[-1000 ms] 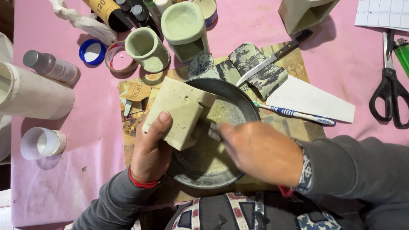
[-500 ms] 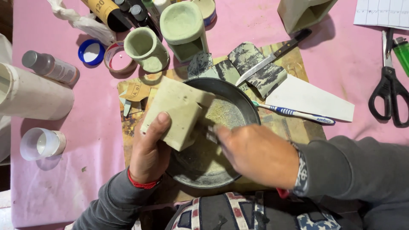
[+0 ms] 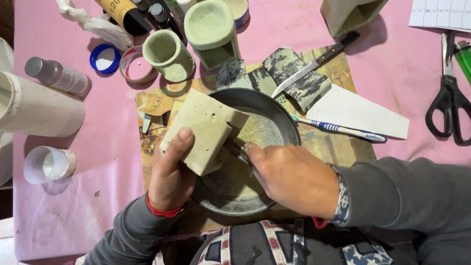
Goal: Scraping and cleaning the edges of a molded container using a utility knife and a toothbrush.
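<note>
Gripping firmly, L hand (image 3: 171,172) clamps a pale square block (image 3: 201,130), thumb on its top face, fingers hidden under it, holding it tilted over the left rim of a dark round pan (image 3: 274,115). R hand (image 3: 294,179) is curled shut on a thin tool (image 3: 236,149); only a short bit shows past the fingertips, can't tell what kind, tip sits at the block's lower right edge, inside the pan. Change vs 1 s ago: barely any; block and L hand sit at approx the same spot and tilt, R hand crept slightly in twd the block, so edge work looks ongoing, not finishing, judging by that. Block is directly in L grip, touching or just beside the tool tip, pan below catching greenish dust/grit. Rest, big to small: pink tablecloth (image 3: 73,221) covers the table; worn board (image 3: 338,147) under pan; white tube (image 3: 39,110) far left; green moulded pots (image 3: 211,27) near top; white paper sheet (image 3: 358,115) right of pan; black scissors (image 3: 449,103) far right; knife (image 3: 314,64) lying on sandpaper scraps (image 3: 289,73); small grey-capped bottle (image 3: 56,76); clear cup (image 3: 46,164) near left; blue-white toothbrush (image 3: 338,129) just beside pan rim; blue lid (image 3: 104,59).
</note>
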